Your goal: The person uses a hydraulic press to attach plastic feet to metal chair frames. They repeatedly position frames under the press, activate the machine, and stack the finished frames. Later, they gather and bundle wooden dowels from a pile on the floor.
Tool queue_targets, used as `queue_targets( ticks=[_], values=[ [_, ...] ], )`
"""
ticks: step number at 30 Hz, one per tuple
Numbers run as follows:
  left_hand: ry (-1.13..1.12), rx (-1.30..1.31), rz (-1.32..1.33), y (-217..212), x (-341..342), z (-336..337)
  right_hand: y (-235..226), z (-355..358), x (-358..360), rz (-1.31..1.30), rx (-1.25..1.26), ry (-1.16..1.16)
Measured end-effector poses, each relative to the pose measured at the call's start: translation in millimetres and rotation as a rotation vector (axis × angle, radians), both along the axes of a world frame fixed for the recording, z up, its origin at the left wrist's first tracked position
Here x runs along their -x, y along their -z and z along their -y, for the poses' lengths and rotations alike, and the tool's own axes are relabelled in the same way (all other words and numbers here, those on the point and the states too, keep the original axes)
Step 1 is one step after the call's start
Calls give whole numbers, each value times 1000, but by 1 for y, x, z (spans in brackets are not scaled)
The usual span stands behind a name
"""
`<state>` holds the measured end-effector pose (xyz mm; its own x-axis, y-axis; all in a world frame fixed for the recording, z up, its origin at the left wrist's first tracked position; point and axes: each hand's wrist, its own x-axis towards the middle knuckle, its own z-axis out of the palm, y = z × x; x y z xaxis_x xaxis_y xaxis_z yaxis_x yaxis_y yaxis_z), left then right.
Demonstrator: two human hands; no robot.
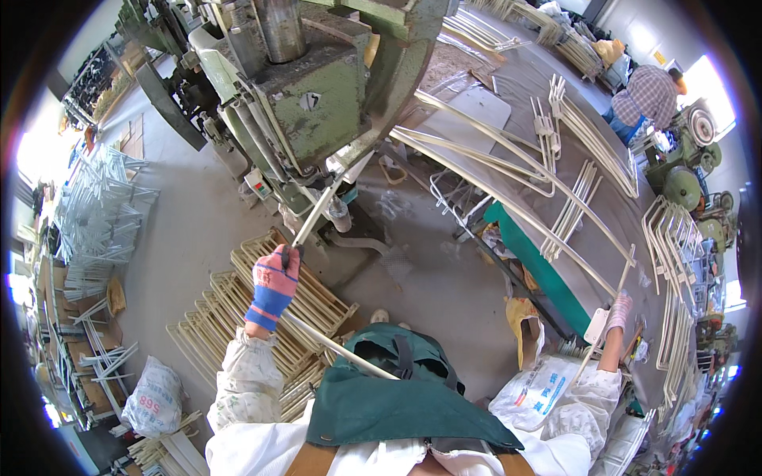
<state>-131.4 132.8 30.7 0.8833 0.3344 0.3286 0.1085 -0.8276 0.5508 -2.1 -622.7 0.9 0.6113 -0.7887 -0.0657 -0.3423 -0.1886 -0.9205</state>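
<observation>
My left hand [275,285], in a pink and blue glove, is closed around a pale metal tube [316,213]. The tube's far end reaches the green machine [313,119], and its near end passes in front of my green apron [405,412]. My right hand [617,312], in a pale striped glove, is out at the right by the table's edge, closed on a thin pale rod [624,274]. A small white plate [597,326] sits beside its fingers. Long bent cream tubes [508,202] lie on the grey table, their near ends close to that hand.
Stacked cream tube frames [262,305] rest on the floor at left, with a white sack [153,397] beyond. A white bag [533,389] lies near my right forearm. More tube frames [671,246] line the right side. Another person [647,95] works at the far right.
</observation>
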Motion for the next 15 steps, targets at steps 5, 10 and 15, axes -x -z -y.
queue_targets(
  ticks=[5,10,15],
  values=[
    [10,-32,-15,9,0,-10,-13,-29,21,-39,-15,-49],
    [47,-120,-4,14,-4,-13,6,-11,36,-85,-73,-132],
    [7,-367,-102,22,2,-24,4,-44,51,-238,-339,-315]
  ],
)
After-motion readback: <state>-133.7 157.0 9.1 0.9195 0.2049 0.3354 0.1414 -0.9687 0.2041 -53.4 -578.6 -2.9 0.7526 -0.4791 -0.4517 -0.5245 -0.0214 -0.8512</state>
